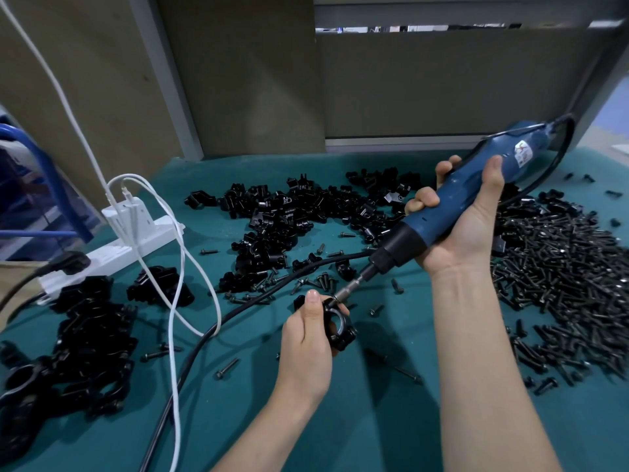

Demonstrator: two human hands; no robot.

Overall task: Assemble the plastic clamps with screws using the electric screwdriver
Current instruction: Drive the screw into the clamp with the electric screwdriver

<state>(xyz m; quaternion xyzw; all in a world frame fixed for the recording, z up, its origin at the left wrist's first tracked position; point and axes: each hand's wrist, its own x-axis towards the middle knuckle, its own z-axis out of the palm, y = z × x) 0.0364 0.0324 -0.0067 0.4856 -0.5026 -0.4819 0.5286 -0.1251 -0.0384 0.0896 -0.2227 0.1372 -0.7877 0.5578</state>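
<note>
On the green mat (374,420): we see loose screws (561,267) heaped at the right.
Left hand (306,342): pinches a black clamp (347,335).
Right hand (466,233): grips the blue screwdriver (456,195), bit at the clamp.

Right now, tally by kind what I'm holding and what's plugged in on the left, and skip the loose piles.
electric screwdriver, gripped in the right hand: 1
black clamp, held in the left hand: 1
white power strip: 1
black plug in the strip: 1
white charger in the strip: 1
Total: 5
</note>
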